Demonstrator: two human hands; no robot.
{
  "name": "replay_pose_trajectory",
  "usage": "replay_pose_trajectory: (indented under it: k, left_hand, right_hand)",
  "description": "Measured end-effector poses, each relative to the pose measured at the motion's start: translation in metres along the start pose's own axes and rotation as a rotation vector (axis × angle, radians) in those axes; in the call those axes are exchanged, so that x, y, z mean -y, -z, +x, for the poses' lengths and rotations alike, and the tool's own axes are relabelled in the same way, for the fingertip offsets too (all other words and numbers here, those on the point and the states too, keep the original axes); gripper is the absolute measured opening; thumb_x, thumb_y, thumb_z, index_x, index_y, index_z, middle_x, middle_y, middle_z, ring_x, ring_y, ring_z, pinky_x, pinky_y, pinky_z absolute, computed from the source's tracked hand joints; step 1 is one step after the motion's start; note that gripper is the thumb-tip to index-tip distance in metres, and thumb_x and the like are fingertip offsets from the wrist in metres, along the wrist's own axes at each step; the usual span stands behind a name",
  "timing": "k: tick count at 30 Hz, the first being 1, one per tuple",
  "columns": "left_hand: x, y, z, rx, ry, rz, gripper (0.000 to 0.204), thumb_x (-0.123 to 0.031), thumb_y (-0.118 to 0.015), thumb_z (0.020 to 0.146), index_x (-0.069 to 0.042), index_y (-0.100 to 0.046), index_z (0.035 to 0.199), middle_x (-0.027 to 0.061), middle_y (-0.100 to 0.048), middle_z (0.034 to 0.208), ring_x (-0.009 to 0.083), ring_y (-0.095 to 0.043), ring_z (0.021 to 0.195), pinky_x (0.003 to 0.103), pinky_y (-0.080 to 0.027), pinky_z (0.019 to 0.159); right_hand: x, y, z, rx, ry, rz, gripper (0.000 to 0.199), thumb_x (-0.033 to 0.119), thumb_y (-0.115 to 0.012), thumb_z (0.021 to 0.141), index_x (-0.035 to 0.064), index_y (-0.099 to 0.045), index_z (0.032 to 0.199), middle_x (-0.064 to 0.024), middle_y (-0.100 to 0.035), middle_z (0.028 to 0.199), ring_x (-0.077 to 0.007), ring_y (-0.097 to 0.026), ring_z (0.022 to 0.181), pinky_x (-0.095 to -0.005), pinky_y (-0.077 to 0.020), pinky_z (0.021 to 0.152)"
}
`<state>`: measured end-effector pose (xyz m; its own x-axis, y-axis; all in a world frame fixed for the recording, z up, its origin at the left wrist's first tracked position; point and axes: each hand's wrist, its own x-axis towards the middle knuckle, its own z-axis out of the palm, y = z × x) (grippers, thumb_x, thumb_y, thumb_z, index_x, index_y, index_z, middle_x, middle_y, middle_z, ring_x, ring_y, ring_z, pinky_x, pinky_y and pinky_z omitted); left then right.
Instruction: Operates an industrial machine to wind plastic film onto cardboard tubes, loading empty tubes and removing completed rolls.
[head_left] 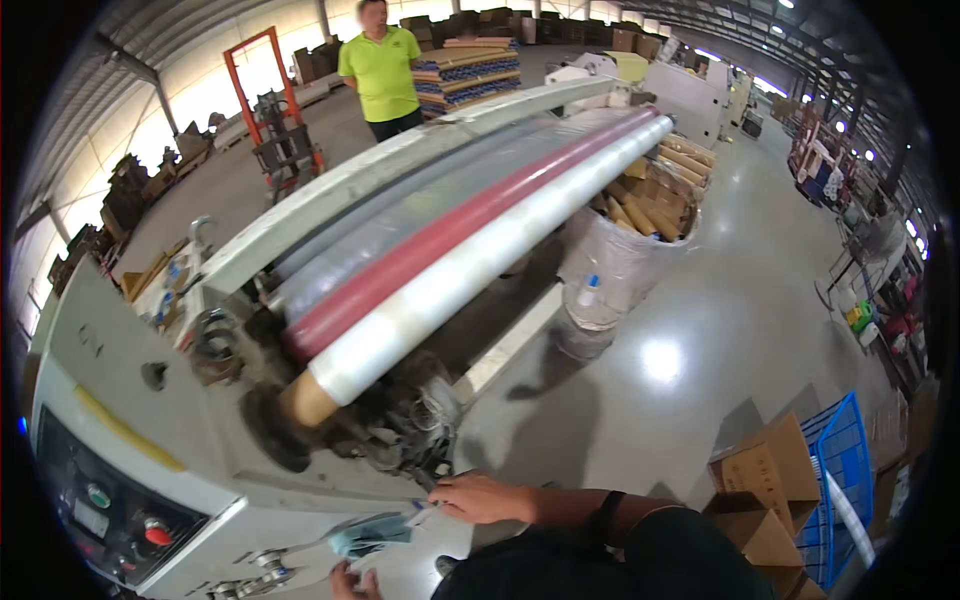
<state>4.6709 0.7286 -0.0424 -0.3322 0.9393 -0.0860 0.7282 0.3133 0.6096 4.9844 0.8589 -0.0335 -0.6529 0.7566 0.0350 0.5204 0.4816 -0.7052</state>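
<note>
Judging from the head view, a wiping or cleaning step at the machine's near end is in hand, and a steady reach toward the clear film roll (480,262) would be called for next. The right hand (487,497) is stretched leftward, fingers pressed together, possibly pinching the blue-grey cloth (368,535). The left hand (352,582) is half cropped below it, its grip not discernible.

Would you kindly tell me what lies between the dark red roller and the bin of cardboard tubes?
In the head view, a long roll of clear film on a cardboard core lies between the dark red roller and the bin of cardboard tubes, right beside the roller.
</note>
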Motion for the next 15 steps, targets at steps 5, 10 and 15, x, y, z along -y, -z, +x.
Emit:
replay_pose_trajectory:
  k: [5, 10, 15]
  left_hand:
    - [-0.234, -0.077, 0.09, -0.207, -0.683, 0.128, 0.088, -0.009, -0.083, 0.057, -0.007, -0.043, 0.136, 0.0231, -0.041, 0.14, 0.0441, -0.037, 0.129, 0.05, -0.032, 0.105]
    - [-0.384, -0.106, 0.175, -0.303, -0.889, 0.384, 0.104, -0.015, -0.09, 0.045, -0.009, -0.04, 0.137, 0.0212, -0.041, 0.137, 0.0414, -0.038, 0.126, 0.051, -0.032, 0.104]
    - [-0.42, -0.122, 0.199, -0.268, -0.782, 0.502, 0.094, -0.012, -0.087, 0.044, -0.008, -0.047, 0.129, 0.0189, -0.048, 0.118, 0.0384, -0.047, 0.109, 0.049, -0.038, 0.095]
  right_hand:
    - [-0.096, 0.077, -0.112, -0.131, -0.193, 0.036, 0.028, 0.023, -0.052, 0.09, 0.0071, -0.057, 0.113, -0.014, -0.059, 0.104, -0.0352, -0.059, 0.097, -0.0456, -0.0471, 0.083]
    - [-0.152, 0.162, -0.163, -0.289, -0.303, 0.014, 0.029, 0.024, -0.055, 0.091, 0.0062, -0.06, 0.114, -0.0117, -0.062, 0.1, -0.0332, -0.061, 0.09, -0.0419, -0.0494, 0.077]
    - [-0.193, 0.233, -0.169, -0.403, -0.343, 0.127, 0.027, 0.021, -0.058, 0.088, 0.0068, -0.06, 0.11, -0.0132, -0.061, 0.094, -0.0341, -0.061, 0.085, -0.0424, -0.0494, 0.073]
